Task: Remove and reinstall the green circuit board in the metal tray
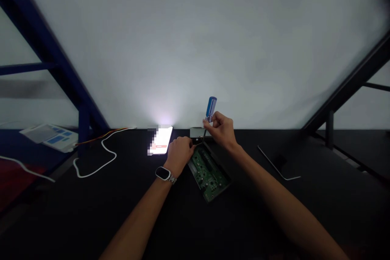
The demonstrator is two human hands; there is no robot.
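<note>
My right hand (pixel 222 130) grips a blue-handled screwdriver (pixel 211 109), its handle pointing up and its thin shaft slanting down toward the far end of a green circuit board (pixel 207 172). The board lies in a dark casing (pixel 219 166) on the black table (pixel 243 219). My left hand (pixel 179 155) presses on the casing's far left corner and hides that part. A metal-link smartwatch (pixel 163 174) sits on my left wrist. The screwdriver tip is partly hidden, so I cannot tell whether it touches a screw.
A lit smartphone (pixel 160 140) lies just left of my left hand, and a small grey box (pixel 197 132) stands behind the board. A white cable (pixel 94 158) curls at the left, and a thin metal L-shaped rod (pixel 276 166) lies at the right.
</note>
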